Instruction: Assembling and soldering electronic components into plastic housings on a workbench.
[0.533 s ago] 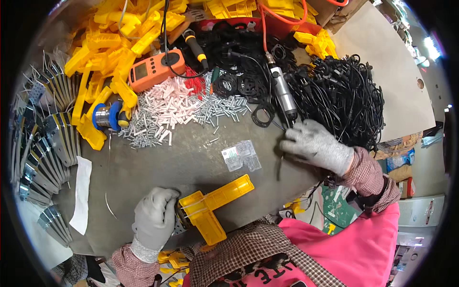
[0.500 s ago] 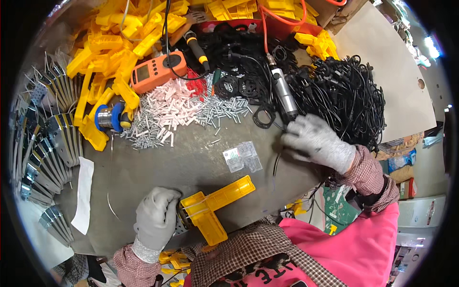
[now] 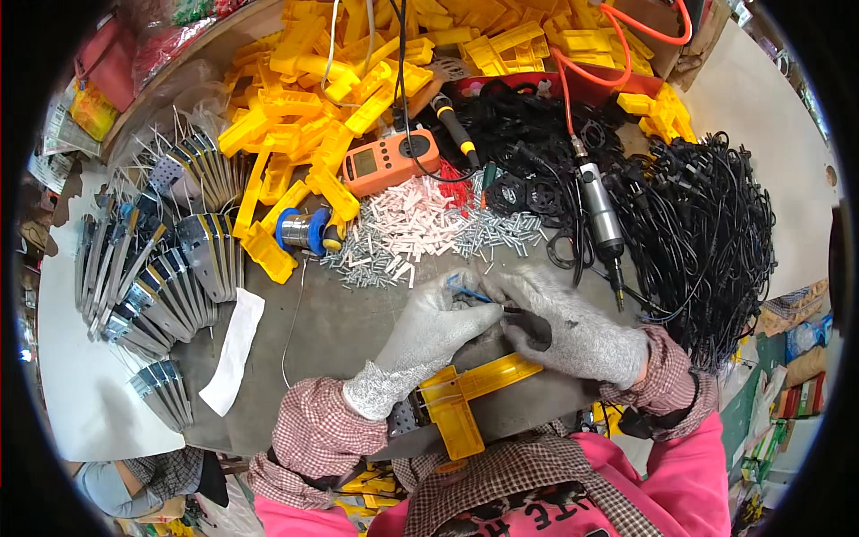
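Both my gloved hands meet over the middle of the workbench. My left hand is closed in a pinch around a thin blue wire. Right beside it, my right hand is closed on a dark cable, of which only a short piece shows between the hands. Whether wire and cable belong together I cannot tell. Just below the hands, a yellow plastic housing with a long arm lies at the bench's front edge, a perforated metal plate at its left. Ahead of my right hand rests a silver air screwdriver, untouched.
Black plug cables heap at the right; yellow plastic parts pile at the back. Pink sleeves and metal pins lie centrally, near an orange meter and a solder spool. Fanned metal plates stand left.
My right hand has let go of the air screwdriver and moved left. My left hand has left the yellow housing and moved up to meet it. Blue wire now shows between them; the view has shifted.
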A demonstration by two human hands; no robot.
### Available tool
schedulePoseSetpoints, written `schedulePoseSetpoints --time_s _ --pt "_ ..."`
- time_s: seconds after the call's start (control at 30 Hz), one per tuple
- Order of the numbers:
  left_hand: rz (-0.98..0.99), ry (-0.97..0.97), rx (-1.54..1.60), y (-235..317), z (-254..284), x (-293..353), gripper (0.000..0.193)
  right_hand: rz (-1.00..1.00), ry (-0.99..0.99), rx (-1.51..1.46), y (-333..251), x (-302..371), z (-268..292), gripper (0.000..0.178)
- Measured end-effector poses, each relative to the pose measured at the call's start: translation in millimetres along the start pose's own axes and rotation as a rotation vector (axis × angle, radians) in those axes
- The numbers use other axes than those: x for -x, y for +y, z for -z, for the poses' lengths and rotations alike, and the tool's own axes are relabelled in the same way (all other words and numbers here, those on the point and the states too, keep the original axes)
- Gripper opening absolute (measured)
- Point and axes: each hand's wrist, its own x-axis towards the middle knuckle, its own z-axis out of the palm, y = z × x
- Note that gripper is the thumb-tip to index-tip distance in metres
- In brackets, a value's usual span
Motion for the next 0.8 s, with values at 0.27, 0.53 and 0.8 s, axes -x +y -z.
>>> schedulePoseSetpoints --time_s 0.27,0.53,0.8 --pt "-0.266 0.321 -0.188 -15 13 8 0.009 0.052 0.017 -0.199 19 -3 -40 0.042" --pt "-0.228 0.402 0.151 -17 16 14 0.013 -0.512 0.062 -0.768 3 -12 -44 0.019" --pt "-0.068 0.285 0.167 -17 37 14 0.021 -0.370 0.112 -0.838 5 -12 -42 0.024"
